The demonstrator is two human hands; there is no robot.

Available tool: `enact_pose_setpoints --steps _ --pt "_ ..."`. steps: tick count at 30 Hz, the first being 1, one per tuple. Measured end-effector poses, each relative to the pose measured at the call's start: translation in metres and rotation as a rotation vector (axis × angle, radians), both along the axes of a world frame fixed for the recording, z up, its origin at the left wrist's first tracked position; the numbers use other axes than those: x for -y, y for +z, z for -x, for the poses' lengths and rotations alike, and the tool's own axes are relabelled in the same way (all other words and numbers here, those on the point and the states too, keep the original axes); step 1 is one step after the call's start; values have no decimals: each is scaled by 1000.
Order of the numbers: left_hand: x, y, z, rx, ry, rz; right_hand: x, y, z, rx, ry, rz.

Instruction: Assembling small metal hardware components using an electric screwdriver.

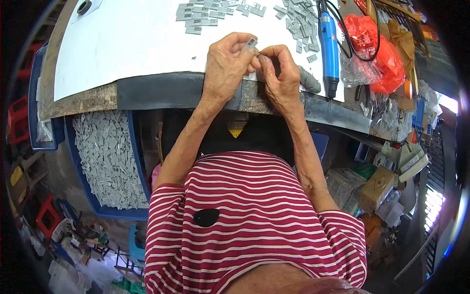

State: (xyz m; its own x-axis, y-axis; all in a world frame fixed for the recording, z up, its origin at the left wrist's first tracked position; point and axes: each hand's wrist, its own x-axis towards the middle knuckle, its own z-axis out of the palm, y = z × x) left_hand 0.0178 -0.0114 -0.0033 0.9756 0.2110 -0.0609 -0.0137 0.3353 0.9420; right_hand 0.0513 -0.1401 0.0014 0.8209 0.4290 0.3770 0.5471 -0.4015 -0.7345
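Over the near edge of the white-covered bench, my left hand (226, 61) pinches a small grey plastic piece (250, 43) that has a dark slot in it. Close against it, my right hand (280, 68) has thumb and forefinger pressed together at the piece's lower end; whatever sits between those fingertips is too small to name. Further back on the white sheet (132, 44) lie rows of similar grey pieces (198, 15). More of them form a loose heap (301, 22) to the right.
Right of my hands lies a blue electric screwdriver (329, 49) with a black cable. Beyond it sits a red plastic bag (387, 63). A grey cylindrical roll (309, 79) rests by my right wrist. Below the bench's left side stands a blue bin (105, 211) full of grey pieces.
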Motion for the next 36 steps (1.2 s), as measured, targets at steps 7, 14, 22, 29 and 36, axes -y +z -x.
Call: enact_pose_setpoints --steps 7,14,22,29,36 --pt "0 0 1 -9 -7 3 1 -3 0 -6 11 -4" --pt "1 0 1 -16 -5 -37 2 -3 -4 86 43 31" --pt "-1 2 0 -19 -20 -21 0 -1 -3 98 38 -5" --pt "1 5 -3 -36 -17 25 0 -1 1 -6 -6 -58" --pt "-1 5 -4 -61 -35 35 -3 2 1 65 -55 -62"
